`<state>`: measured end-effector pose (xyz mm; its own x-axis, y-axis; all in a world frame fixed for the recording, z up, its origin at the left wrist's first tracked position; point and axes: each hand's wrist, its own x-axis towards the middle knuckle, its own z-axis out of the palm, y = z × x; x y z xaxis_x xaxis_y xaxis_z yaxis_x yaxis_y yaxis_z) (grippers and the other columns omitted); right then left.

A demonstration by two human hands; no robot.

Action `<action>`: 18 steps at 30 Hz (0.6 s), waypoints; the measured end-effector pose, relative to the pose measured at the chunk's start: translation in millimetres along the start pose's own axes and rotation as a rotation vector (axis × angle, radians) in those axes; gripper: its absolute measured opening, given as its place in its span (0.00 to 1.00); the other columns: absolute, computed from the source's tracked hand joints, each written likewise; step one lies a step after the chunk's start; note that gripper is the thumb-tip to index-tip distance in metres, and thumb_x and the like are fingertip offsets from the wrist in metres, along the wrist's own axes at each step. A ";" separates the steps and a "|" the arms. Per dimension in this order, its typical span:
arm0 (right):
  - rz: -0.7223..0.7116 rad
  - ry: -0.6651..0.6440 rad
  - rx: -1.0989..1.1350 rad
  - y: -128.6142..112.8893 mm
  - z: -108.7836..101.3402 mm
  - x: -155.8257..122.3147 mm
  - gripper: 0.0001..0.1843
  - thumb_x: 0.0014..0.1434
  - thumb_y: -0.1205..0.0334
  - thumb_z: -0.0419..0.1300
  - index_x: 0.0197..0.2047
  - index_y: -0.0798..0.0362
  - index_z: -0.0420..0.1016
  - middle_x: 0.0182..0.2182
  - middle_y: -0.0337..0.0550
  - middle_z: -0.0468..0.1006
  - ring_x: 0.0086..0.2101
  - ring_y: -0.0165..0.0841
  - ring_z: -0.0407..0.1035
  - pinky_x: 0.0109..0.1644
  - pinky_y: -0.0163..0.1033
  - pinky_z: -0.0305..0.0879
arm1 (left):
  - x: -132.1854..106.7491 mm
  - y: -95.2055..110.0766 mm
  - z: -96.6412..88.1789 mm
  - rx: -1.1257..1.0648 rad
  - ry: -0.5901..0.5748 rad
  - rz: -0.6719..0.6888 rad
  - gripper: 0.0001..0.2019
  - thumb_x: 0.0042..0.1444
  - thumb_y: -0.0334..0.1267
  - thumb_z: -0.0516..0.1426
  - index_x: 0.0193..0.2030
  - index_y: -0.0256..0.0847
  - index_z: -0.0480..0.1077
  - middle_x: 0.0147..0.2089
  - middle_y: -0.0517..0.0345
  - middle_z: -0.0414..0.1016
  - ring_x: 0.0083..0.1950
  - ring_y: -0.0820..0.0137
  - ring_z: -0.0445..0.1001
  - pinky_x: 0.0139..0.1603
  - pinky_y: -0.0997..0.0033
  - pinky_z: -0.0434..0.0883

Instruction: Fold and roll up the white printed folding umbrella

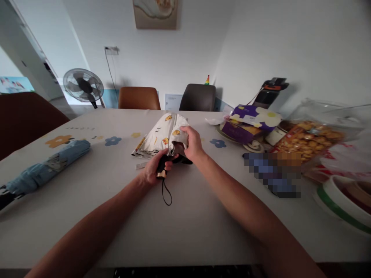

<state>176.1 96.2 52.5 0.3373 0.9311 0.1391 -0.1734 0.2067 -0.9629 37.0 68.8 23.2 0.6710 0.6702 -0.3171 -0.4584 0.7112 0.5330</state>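
A white folding umbrella (155, 137) with small yellow and red cartoon prints lies loosely gathered at the middle of the table, its canopy pointing away from me. My left hand (153, 168) is wrapped round its black handle, which ends in a gold-coloured cap with a thin black wrist loop hanging toward me. With bent fingers, my right hand (193, 143) grips the canopy cloth on the right side, where the dark underside shows. Farther left rests a light blue folded umbrella (49, 168), touched by neither hand.
The table (185, 224) has a white cover with printed flowers. On the right stand a purple box (242, 123), a dark bottle (268, 94), a bag of round snacks (314, 141), a blurred-out item (269, 173) and a white-green bowl (342, 200). Chairs and a fan (83, 85) are beyond.
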 end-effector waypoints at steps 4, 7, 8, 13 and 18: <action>-0.008 -0.054 0.058 -2.5 -1.9 -4.7 0.09 0.43 0.57 0.60 0.26 0.54 0.70 0.24 0.38 0.73 0.29 0.32 0.68 0.32 0.36 0.65 | 0.0 -1.8 0.4 0.031 0.002 -0.054 0.11 0.61 0.41 0.50 0.40 0.34 0.66 0.20 0.64 0.60 0.15 0.82 0.57 0.11 0.86 0.57; 0.023 -0.111 0.013 -4.3 -0.4 -9.1 0.10 0.43 0.57 0.60 0.29 0.54 0.72 0.24 0.38 0.73 0.28 0.32 0.69 0.31 0.35 0.65 | 2.1 -4.4 -3.1 0.063 -0.004 -0.036 0.10 0.60 0.40 0.52 0.38 0.33 0.67 0.21 0.64 0.59 0.15 0.83 0.56 0.12 0.86 0.58; 0.033 -0.121 0.004 -5.0 -0.4 -9.6 0.11 0.44 0.56 0.60 0.30 0.53 0.72 0.24 0.38 0.73 0.28 0.32 0.69 0.30 0.36 0.65 | 3.1 -5.2 -4.5 0.074 -0.011 -0.018 0.09 0.59 0.39 0.53 0.37 0.33 0.67 0.22 0.63 0.60 0.16 0.84 0.57 0.12 0.87 0.58; -0.025 -0.164 -0.075 -14.4 -2.3 1.2 0.12 0.46 0.52 0.60 0.30 0.52 0.72 0.24 0.37 0.72 0.27 0.32 0.67 0.29 0.37 0.63 | 6.7 -6.5 -9.6 0.099 -0.040 0.020 0.07 0.57 0.37 0.55 0.34 0.34 0.66 0.24 0.62 0.62 0.17 0.84 0.58 0.15 0.87 0.61; -0.221 -0.173 -0.279 -31.7 20.2 21.0 0.13 0.48 0.53 0.59 0.21 0.53 0.66 0.21 0.34 0.65 0.26 0.28 0.61 0.31 0.35 0.58 | 5.9 -4.6 -9.6 0.154 -0.045 -0.098 0.11 0.57 0.43 0.54 0.31 0.36 0.63 0.20 0.66 0.54 0.16 0.82 0.58 0.11 0.86 0.56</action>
<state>170.1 115.3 90.6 0.1729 0.9153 0.3637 0.1522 0.3400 -0.9280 37.4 71.5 11.3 0.7348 0.5868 -0.3402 -0.2970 0.7293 0.6164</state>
